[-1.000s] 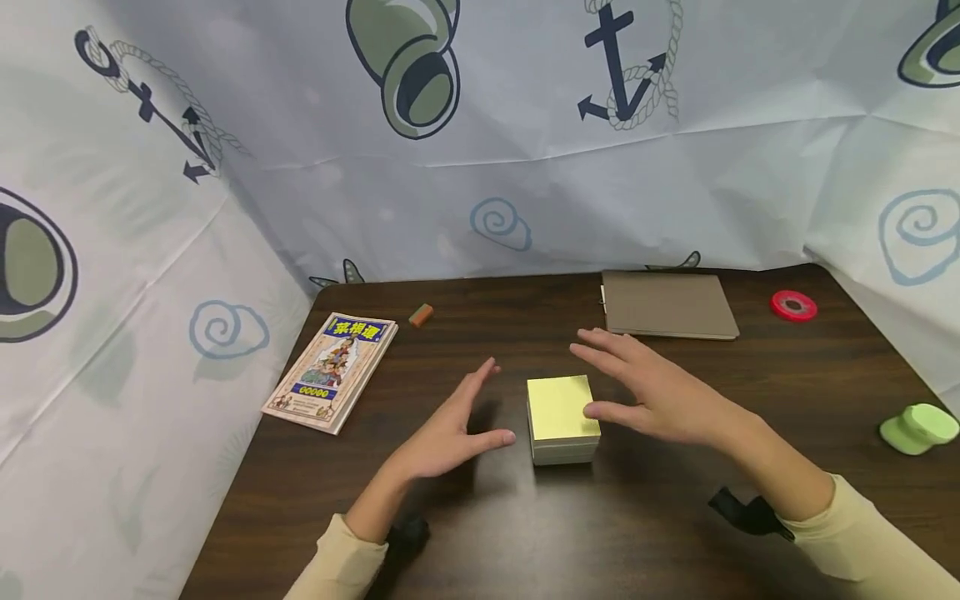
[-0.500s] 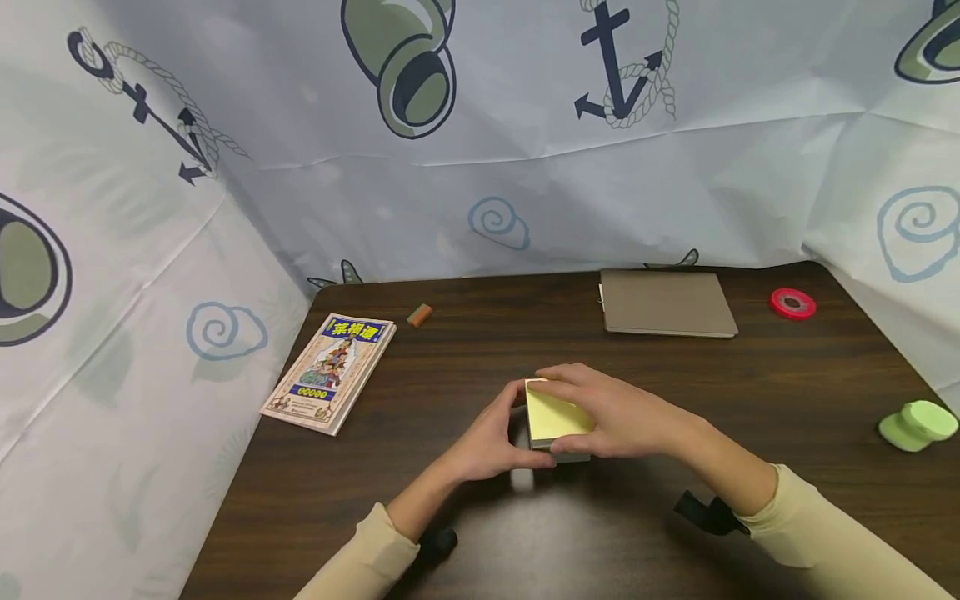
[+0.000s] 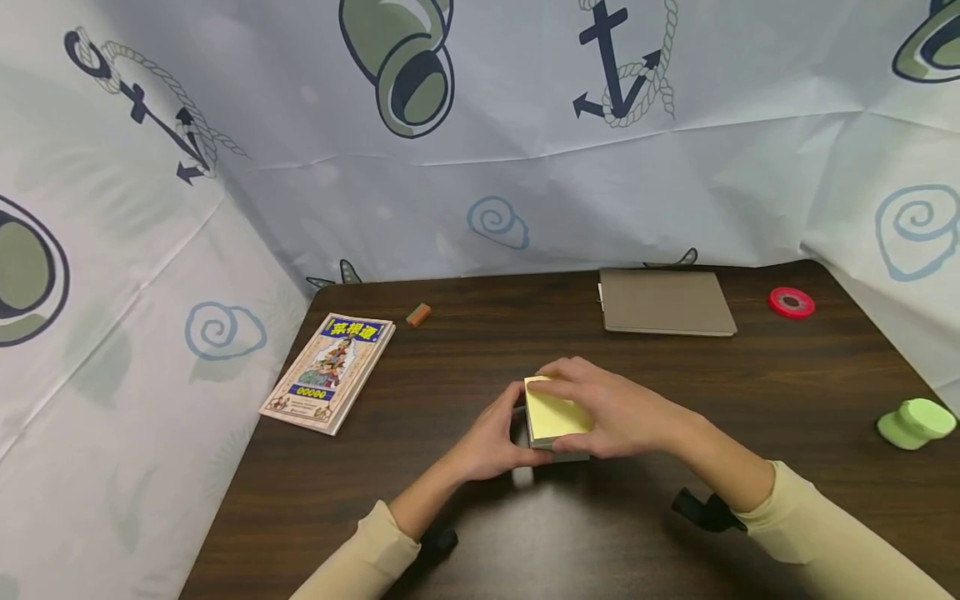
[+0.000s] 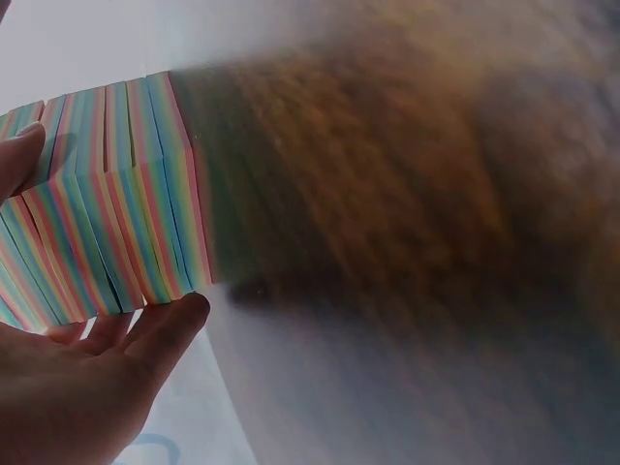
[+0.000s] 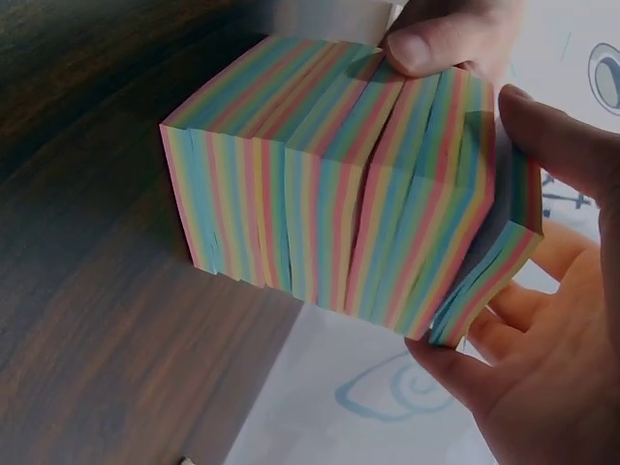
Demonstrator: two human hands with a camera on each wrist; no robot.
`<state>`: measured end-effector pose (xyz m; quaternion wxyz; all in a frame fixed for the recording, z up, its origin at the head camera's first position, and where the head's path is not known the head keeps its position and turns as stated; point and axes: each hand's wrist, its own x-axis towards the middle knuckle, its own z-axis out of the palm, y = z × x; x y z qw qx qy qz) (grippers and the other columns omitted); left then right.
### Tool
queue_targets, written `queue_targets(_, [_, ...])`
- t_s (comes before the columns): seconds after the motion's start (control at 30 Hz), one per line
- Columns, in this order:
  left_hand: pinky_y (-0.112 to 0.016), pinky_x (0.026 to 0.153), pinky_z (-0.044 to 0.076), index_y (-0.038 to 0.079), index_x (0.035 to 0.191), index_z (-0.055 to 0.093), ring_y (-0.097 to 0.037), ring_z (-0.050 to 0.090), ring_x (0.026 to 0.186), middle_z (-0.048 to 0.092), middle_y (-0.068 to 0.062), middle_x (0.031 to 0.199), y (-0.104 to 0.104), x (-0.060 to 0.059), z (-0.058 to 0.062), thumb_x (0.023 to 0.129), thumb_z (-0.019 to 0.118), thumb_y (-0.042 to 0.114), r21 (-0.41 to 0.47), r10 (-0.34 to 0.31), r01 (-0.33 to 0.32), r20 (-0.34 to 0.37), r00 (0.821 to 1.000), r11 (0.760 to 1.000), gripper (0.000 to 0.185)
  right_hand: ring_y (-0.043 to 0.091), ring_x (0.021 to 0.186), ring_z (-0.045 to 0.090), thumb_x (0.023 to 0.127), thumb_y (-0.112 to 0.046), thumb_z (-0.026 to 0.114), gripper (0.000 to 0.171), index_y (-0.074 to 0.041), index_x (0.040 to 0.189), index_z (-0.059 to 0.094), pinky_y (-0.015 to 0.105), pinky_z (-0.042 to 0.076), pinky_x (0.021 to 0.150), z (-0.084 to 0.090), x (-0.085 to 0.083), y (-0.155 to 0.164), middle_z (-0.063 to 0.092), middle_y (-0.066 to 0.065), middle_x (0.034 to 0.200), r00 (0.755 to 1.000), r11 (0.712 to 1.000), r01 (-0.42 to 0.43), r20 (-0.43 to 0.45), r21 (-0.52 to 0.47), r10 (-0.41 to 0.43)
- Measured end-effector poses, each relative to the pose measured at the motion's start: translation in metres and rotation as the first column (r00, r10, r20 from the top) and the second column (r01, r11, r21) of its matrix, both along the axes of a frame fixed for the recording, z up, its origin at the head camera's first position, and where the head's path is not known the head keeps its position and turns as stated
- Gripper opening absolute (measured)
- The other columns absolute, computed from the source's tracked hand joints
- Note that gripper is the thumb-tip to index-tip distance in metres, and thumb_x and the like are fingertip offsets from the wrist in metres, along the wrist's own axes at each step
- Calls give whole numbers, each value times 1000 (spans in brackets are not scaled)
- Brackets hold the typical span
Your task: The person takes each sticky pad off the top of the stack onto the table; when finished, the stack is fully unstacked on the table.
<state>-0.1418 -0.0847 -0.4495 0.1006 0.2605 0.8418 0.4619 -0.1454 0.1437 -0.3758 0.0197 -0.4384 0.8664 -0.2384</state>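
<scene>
Gripping the block of sticky notes (image 3: 553,414) from both sides, we are holding it at the middle of the dark wooden table (image 3: 675,392). Our left hand (image 3: 491,442) is curling its fingers (image 4: 165,334) round the left edge, and our right hand (image 3: 611,412) is wrapping over the yellow top and far side, thumb and fingers pinching the rainbow-striped layers. We are seeing a paperback book (image 3: 328,371) lying well apart on the left, a tan notebook (image 3: 666,302) near the far edge.
</scene>
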Motion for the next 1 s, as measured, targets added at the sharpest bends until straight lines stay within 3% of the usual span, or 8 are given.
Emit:
queue_targets(0.23, [-44,101,41,18,136,41,-12,49,119,52,6,130,1,1,0,69,91,28,-12,8,-8,6,1000,1000,84,12,120,44,82,-38,79,70,-20,144,50,37,44,91,13,-1,22,44,-7,141,995,994,95,12,-57,-94])
queue_targets(0.43, [-44,101,40,16,135,42,-14,50,120,54,5,129,2,2,1,67,92,27,-11,26,-26,7,1000,1000,85,19,108,50,83,-40,78,72,-15,144,50,39,44,82,12,-11,75,48,4,138,966,965,257,-4,-48,-258])
queue_targets(0.63, [-41,103,39,17,135,41,-13,49,123,53,5,131,2,1,0,68,91,29,-33,27,-27,6,1000,999,85,29,104,50,85,-41,75,72,-4,141,50,47,43,79,-20,-20,146,49,16,134,895,894,445,17,42,-446])
queue_targets(0.77, [-42,102,38,18,136,41,-13,48,122,53,5,131,2,2,1,69,91,30,-29,31,-30,23,999,999,85,40,110,49,86,-41,75,73,3,139,49,56,43,83,-49,-24,186,48,27,130,849,843,520,30,135,-528])
queue_targets(0.87, [-44,103,38,19,136,40,-14,48,123,53,4,131,2,2,1,69,90,29,-26,28,-27,34,999,999,85,47,115,46,86,-39,75,74,6,138,48,63,40,87,-67,-25,204,47,32,128,827,819,548,35,170,-561])
queue_targets(1.0, [-45,102,39,18,136,40,-15,48,122,52,2,132,1,2,0,70,90,28,-26,25,-24,28,999,999,84,50,115,41,88,-38,73,75,7,140,45,67,37,87,-79,-29,214,43,34,130,823,816,552,47,170,-566])
